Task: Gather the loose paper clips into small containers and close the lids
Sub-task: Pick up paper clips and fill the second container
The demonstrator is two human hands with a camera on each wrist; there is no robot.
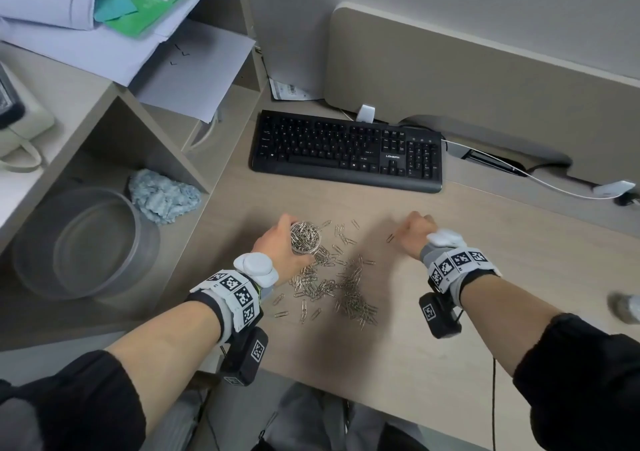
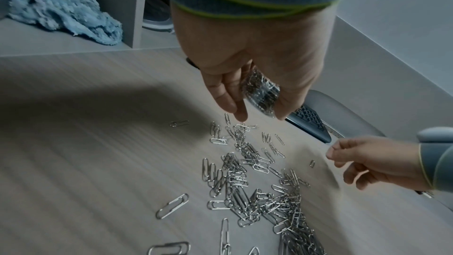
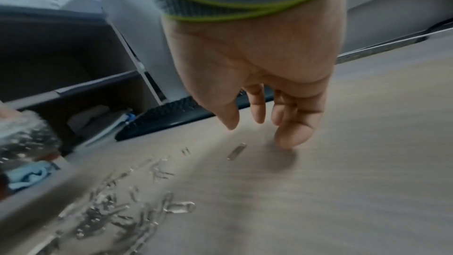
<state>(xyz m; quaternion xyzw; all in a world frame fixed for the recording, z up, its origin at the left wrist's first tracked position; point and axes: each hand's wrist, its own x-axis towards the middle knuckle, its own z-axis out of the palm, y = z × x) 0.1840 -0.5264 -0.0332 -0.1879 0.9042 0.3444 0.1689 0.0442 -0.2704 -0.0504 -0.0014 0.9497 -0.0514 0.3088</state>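
My left hand [image 1: 275, 241] grips a small clear round container [image 1: 304, 237] packed with silver paper clips and holds it just above the desk; the left wrist view shows my fingers wrapped round the container [image 2: 261, 94]. Loose paper clips [image 1: 332, 281] lie scattered and heaped in front of it, and the pile [image 2: 257, 181] spreads toward me. My right hand [image 1: 412, 227] hovers low over the desk to the right with loosely curled fingers [image 3: 291, 135], holding nothing. One stray clip [image 1: 390, 238] lies just left of it, apart from my fingertips. No lid is in view.
A black keyboard [image 1: 346, 151] sits behind the clips. On the left, a low shelf holds a blue cloth [image 1: 162, 196] and a large clear round tub [image 1: 86, 243]. Papers [image 1: 104, 18] are stacked above. A white cable [image 1: 540, 180] runs at the back right.
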